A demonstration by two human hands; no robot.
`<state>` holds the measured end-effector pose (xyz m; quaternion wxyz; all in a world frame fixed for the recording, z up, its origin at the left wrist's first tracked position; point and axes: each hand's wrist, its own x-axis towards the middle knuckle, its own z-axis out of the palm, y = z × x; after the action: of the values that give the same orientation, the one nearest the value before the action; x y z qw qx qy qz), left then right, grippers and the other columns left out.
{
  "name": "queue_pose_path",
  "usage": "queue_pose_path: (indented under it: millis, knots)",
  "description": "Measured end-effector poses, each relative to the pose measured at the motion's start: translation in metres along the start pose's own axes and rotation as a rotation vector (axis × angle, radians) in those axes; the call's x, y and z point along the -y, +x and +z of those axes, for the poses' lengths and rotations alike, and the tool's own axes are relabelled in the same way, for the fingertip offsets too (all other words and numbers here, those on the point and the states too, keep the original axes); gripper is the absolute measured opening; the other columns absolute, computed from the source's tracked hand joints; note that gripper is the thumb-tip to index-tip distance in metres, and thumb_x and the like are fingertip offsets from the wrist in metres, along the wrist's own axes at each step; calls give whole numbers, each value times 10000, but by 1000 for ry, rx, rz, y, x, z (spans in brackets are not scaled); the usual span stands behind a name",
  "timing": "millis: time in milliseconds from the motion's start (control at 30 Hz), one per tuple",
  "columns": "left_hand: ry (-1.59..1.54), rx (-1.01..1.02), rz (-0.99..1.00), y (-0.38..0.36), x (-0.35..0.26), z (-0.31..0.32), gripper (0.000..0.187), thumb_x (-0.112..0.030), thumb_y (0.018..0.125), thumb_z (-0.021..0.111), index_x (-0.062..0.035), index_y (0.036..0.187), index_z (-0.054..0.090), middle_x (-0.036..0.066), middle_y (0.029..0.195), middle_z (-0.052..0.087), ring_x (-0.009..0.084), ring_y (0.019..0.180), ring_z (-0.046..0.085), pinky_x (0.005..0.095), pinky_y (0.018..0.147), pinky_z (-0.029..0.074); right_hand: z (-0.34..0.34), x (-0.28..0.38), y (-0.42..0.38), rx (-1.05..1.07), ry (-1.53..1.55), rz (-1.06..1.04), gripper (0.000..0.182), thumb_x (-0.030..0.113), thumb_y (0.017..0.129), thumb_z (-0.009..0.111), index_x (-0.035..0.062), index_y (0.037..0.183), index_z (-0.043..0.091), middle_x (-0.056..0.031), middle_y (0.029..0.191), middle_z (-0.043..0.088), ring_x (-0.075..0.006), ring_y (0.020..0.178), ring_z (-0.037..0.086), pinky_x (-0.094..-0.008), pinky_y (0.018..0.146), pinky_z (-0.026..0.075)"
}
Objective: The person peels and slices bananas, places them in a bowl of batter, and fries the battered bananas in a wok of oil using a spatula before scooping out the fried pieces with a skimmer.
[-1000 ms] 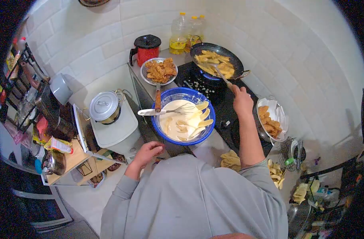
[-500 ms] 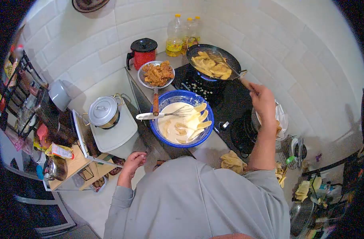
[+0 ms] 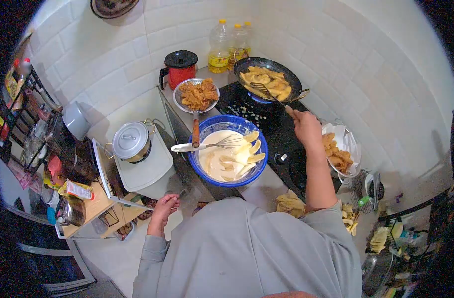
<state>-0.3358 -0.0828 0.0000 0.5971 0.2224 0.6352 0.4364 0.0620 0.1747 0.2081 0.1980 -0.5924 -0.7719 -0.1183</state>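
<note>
At back of black stove top, black round wok (image 3: 286, 74) with yellow frying pieces. Right hand (image 3: 306, 128) closed round handle of metal slotted spatula (image 3: 267, 92), blade among pieces in wok. Left hand (image 3: 165, 203) low beside counter's front edge, fingers curled, cannot tell if holding anything. Blue round plastic batter bowl (image 3: 228, 150) with whisk near counter's front edge.

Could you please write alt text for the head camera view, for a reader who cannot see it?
Seen from above, a person's right hand holds a slotted spatula in a black wok of frying pieces on a stove. The left hand hangs by the counter edge, near a blue bowl of batter.
</note>
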Motion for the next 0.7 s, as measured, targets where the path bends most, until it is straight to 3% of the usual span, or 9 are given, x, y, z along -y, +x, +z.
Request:
queue_pose_path:
  millis: [200, 400, 500, 567, 700]
  knots:
    - [-6, -32, -10, -3, 7, -6, 200, -231, 882, 551, -116, 1040, 591, -14, 875, 604, 84, 775, 549, 250, 702, 437, -6, 2, 7, 9, 25, 100, 236, 166, 827, 507, 151, 1021, 640, -166, 826, 613, -349, 821, 605, -447, 695, 488]
    - [-35, -48, -27, 5, 16, -15, 197, -237, 881, 551, -121, 1034, 596, -14, 871, 604, 84, 773, 553, 240, 684, 442, -25, -15, 18, 112, 97, 229, 267, 270, 788, 582, 158, 1020, 654, -156, 914, 641, -342, 873, 607, -439, 737, 486]
    - [-53, -35, -21, 7, 18, -15, 197, -228, 883, 542, -119, 1039, 593, -16, 865, 600, 82, 768, 553, 235, 674, 444, -8, -39, 31, 216, 212, 287, 280, 262, 785, 592, 169, 1043, 649, -141, 880, 654, -297, 754, 640, -408, 713, 493]
    - [-37, -45, -20, 2, 12, -12, 196, -225, 884, 538, -118, 1040, 591, -17, 859, 597, 80, 764, 553, 233, 670, 443, -6, -44, 35, 307, 476, 352, 287, 195, 780, 604, 112, 1051, 647, -112, 782, 660, -211, 588, 618, -356, 602, 499]
    - [-26, -52, -20, 2, 13, -13, 192, -215, 885, 534, -116, 1042, 586, -18, 845, 594, 76, 754, 551, 226, 657, 440, -9, -44, 33, 302, 735, 437, 287, 112, 773, 605, 41, 1049, 640, -75, 714, 630, -130, 486, 535, -303, 492, 467]
